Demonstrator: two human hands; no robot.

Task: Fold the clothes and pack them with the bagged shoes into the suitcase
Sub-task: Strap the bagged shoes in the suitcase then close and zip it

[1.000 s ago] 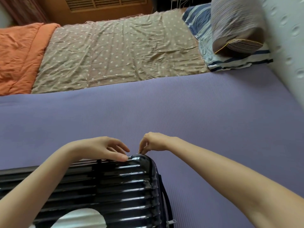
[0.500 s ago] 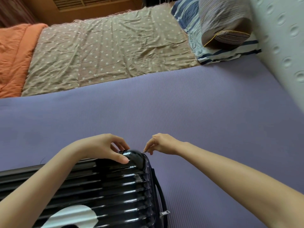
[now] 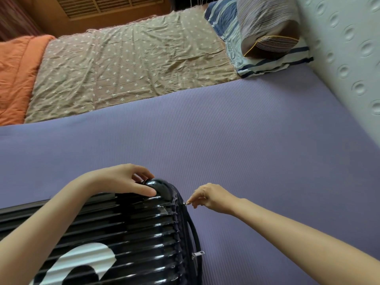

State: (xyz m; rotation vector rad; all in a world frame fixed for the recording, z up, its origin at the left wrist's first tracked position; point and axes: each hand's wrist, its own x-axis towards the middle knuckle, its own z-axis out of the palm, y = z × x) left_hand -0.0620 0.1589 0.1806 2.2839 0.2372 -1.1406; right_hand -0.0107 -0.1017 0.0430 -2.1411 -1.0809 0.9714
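Nearest us lies the glossy black ribbed hard-shell suitcase (image 3: 123, 239), shell closed, flat on the ridged lavender foam mat (image 3: 226, 145), with a white shape printed on its lid. Our left hand (image 3: 127, 182) curls loosely over the rounded far corner of the case, thumb pressed on the shell and fingers draped behind it, steadying rather than gripping anything loose. Our right hand (image 3: 209, 197) is closed to a pinch, thumb and forefinger tips together on the small silver zipper pull (image 3: 187, 203) at the case's right edge.

A second ago that pinch sat at the top of the corner, just beside the left hand; half a second ago it had begun rounding the bend. Now it is past the corner and starting down the right side, toward the dark carry handle (image 3: 193, 233) and a second silver zipper pull (image 3: 198, 254) lower on the same side. We judge the zip is being run along the seam, though whether it is opening or closing we cannot tell.

No clothes or bagged shoes are in sight. Beyond the mat lie a crumpled beige star-print sheet (image 3: 127, 64), an orange quilt (image 3: 14, 75) at far left and a striped pillow (image 3: 267, 27) by the white dimpled wall (image 3: 345, 38).
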